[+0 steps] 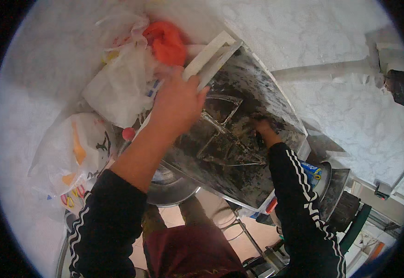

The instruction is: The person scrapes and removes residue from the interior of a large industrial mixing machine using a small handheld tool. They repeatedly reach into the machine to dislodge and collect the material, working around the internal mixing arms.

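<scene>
An open box-shaped vessel (257, 69) with pale edges and a dark, heavily soiled inside stands tilted in the view before me. Inside it lies a crusted bent-rod frame (228, 130) with angular loops. My left hand (177, 100) is closed around a pale, channel-shaped rail (210, 54) along the vessel's far left edge. My right hand (263, 129) reaches down into the vessel, to the right of the frame. Its fingertips blur into the dark surface, so whether they hold something is hidden.
White plastic bags (118, 83) and a red bundle (167, 43) sit at the left, by a pale wall (327, 31). A round metal pan (174, 193) is below the vessel. A blue printed package (311, 171) lies beside my right sleeve. Metal bars (250, 236) stand near the floor.
</scene>
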The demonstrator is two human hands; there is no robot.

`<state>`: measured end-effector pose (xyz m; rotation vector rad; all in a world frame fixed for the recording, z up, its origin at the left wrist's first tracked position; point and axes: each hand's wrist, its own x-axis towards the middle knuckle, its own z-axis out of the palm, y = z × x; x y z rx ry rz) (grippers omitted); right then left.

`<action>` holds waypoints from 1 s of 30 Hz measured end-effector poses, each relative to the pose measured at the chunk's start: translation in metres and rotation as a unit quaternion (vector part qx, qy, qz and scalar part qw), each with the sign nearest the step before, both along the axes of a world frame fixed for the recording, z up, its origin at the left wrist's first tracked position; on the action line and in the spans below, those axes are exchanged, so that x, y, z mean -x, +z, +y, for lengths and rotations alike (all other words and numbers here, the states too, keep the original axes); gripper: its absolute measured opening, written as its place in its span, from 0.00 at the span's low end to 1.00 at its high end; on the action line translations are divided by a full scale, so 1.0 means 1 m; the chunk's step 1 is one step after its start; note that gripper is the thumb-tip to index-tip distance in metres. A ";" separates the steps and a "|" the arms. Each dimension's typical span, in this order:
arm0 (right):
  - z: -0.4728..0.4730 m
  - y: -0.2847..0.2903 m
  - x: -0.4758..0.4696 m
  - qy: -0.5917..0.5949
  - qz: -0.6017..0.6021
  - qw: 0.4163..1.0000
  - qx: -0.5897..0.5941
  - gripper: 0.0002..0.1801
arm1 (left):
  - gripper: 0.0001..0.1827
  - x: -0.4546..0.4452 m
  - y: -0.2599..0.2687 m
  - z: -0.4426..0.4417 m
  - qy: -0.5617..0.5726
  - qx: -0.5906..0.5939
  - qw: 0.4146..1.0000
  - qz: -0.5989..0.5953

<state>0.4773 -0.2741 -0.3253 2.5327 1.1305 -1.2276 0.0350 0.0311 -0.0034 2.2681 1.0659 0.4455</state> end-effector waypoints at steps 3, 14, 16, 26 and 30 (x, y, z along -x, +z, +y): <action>-0.009 -0.026 -0.011 0.103 -0.015 0.994 -0.038 0.20 | 0.20 0.001 0.005 0.002 -0.013 0.014 1.000 0.016; 0.055 0.110 0.075 -0.003 0.231 0.973 0.028 0.20 | 0.18 -0.002 -0.001 0.001 -0.001 0.021 1.000 0.014; 0.052 0.143 0.079 -0.052 0.220 0.973 0.042 0.21 | 0.18 -0.009 0.002 -0.001 -0.002 0.017 1.000 0.012; 0.073 0.258 0.128 -0.308 0.000 0.941 -0.138 0.28 | 0.19 -0.006 0.002 0.001 0.009 0.020 0.998 0.051; 0.032 0.207 0.076 -0.186 -0.136 0.956 -0.182 0.27 | 0.19 -0.018 0.001 -0.003 -0.010 0.013 1.000 0.020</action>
